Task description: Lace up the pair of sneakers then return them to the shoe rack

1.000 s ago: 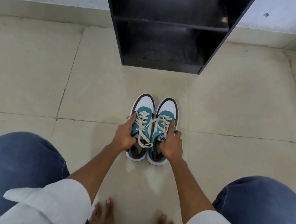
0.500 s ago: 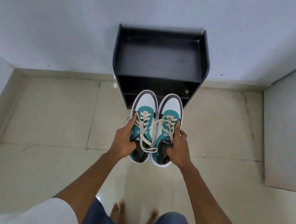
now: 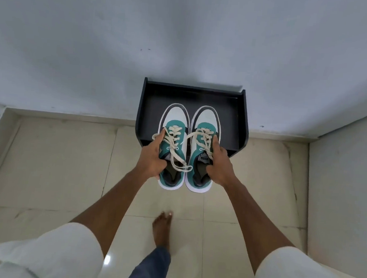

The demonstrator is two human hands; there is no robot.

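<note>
Two teal and white sneakers with cream laces are held side by side in the air, toes pointing away from me. My left hand [image 3: 152,158] grips the left sneaker [image 3: 174,125] by its outer side. My right hand [image 3: 219,165] grips the right sneaker [image 3: 204,127] the same way. The toes of both hang over the top shelf of the black shoe rack [image 3: 241,121], while the heels stick out past its front edge. A loose lace end lies across the left sneaker's opening.
The rack stands against a pale grey wall [image 3: 98,47] on a beige tiled floor [image 3: 58,163]. Another wall [image 3: 343,181] closes the right side. My bare foot [image 3: 162,227] is planted on the tiles below the sneakers.
I have risen from a crouch to standing. Both hands lifted the sneakers off the floor and carried them forward, from in front of the rack to above its top shelf.
</note>
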